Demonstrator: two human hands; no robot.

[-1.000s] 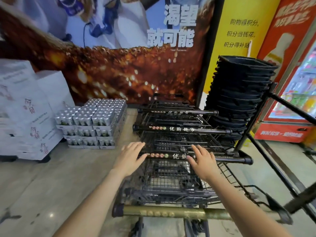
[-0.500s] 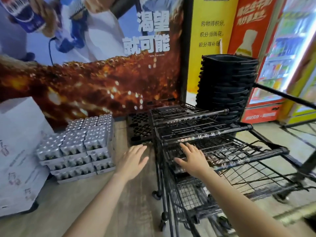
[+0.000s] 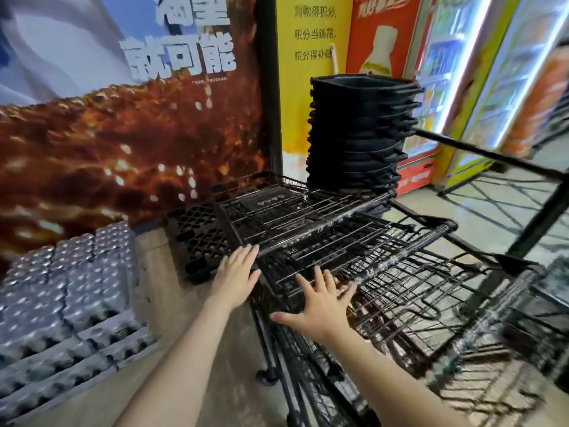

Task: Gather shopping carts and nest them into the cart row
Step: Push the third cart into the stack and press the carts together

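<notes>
Store floor; both hands (image 3: 234, 277) (image 3: 320, 306) spread flat (nothing gripped), over nested carts (image 3: 323, 241).

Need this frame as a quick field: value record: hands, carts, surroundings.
left hand: open, fingers spread, at the left edge of the cart row
right hand: open, palm down, on the wire frame
cart row: black wire carts, nested
stacked baskets: black, behind the carts
can cases: shrink-wrapped, on the floor, left
image: motion-blurred at right
</notes>
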